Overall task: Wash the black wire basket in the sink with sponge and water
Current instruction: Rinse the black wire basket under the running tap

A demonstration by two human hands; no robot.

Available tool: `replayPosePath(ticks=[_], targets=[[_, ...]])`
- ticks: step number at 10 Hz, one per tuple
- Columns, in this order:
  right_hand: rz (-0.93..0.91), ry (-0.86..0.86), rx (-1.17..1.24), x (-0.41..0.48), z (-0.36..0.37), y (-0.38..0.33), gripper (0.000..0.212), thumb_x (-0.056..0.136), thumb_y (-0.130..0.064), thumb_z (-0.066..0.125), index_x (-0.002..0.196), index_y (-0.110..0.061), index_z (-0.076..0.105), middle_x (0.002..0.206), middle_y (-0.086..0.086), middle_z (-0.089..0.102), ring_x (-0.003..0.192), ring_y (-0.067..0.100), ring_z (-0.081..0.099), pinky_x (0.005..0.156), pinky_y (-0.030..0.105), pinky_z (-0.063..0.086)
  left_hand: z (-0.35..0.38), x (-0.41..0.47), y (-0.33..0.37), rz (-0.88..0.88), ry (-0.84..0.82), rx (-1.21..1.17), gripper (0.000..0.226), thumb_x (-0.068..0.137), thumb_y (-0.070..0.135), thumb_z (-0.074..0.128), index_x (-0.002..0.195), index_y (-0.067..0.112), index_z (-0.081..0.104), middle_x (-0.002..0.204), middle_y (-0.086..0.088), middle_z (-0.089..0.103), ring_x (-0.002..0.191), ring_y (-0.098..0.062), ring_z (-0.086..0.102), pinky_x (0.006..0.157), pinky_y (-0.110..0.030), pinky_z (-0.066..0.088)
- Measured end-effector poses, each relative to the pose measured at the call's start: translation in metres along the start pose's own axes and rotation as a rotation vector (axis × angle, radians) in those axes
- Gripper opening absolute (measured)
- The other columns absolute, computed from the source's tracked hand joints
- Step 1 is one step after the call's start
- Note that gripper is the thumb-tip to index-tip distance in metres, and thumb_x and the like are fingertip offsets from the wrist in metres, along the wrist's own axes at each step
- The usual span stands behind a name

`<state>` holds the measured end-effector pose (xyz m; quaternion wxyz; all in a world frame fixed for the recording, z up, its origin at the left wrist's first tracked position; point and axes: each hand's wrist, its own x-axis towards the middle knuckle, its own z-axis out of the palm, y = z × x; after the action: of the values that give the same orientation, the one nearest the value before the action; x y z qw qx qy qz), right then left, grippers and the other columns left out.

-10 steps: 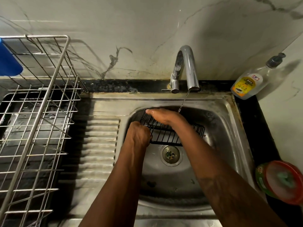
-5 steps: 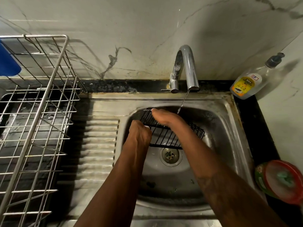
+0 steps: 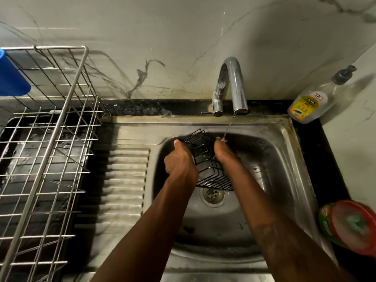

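Steel dish rack (image 3: pixel 50 139) left; soap bottle (image 3: pixel 311 104) (leaning) right.

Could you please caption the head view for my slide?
The left hand and right hand hold the black wire basket beneath the running tap in the sink.

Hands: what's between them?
Head view: the black wire basket, tilted in the sink; left hand grips its left edge, right hand touches its right.

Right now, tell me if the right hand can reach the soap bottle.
Probably yes. The soap bottle sits right of the tap, and nothing lies between it and the right hand. That hand would first have to leave the black wire basket, which the left hand grips.
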<state>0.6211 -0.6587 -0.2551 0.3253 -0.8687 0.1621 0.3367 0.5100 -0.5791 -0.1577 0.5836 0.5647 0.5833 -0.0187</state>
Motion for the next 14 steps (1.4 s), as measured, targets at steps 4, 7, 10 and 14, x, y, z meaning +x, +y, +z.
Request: replayPosePath(ticks=[4,7,10,14], targets=[[0.024,-0.058,0.138,0.007,-0.025,-0.001,0.050,0.104,-0.053,0.023,0.108,-0.020,0.061,0.108,0.007,0.059,0.109,0.028,0.057,0.084,0.033,0.046,0.014,-0.011,0.005,-0.158,0.235,-0.255,0.081,0.088,0.066,0.060,0.137,0.002,0.051,0.132,-0.020,0.058,0.114,-0.036,0.058,0.097,-0.047,0.049],[0.036,-0.031,0.140,-0.036,-0.006,-0.027,0.083,0.096,-0.071,0.015,0.151,-0.014,0.040,0.155,0.013,0.040,0.140,0.035,0.041,0.110,0.050,0.035,0.010,0.009,-0.008,-0.127,0.181,-0.313,0.049,0.106,0.039,0.043,0.147,0.012,0.044,0.142,-0.021,0.050,0.124,-0.038,0.052,0.069,-0.003,0.038],[-0.017,-0.020,0.174,0.007,-0.017,0.012,0.134,0.050,-0.110,0.017,0.146,-0.022,0.048,0.153,0.018,0.043,0.136,0.041,0.042,0.115,0.062,0.027,0.006,-0.015,0.002,-0.189,0.181,-0.268,0.081,0.088,0.064,0.061,0.139,0.002,0.049,0.130,-0.019,0.059,0.112,-0.034,0.059,0.090,-0.043,0.048],[-0.220,-0.176,0.297,-0.093,-0.034,-0.011,0.098,0.083,-0.091,0.026,0.158,-0.028,0.031,0.162,0.008,0.033,0.145,0.034,0.037,0.116,0.058,0.032,0.020,-0.038,0.007,-0.007,0.258,-0.221,0.065,0.096,0.057,0.056,0.121,-0.002,0.062,0.118,-0.020,0.065,0.105,-0.033,0.063,0.081,-0.036,0.048]])
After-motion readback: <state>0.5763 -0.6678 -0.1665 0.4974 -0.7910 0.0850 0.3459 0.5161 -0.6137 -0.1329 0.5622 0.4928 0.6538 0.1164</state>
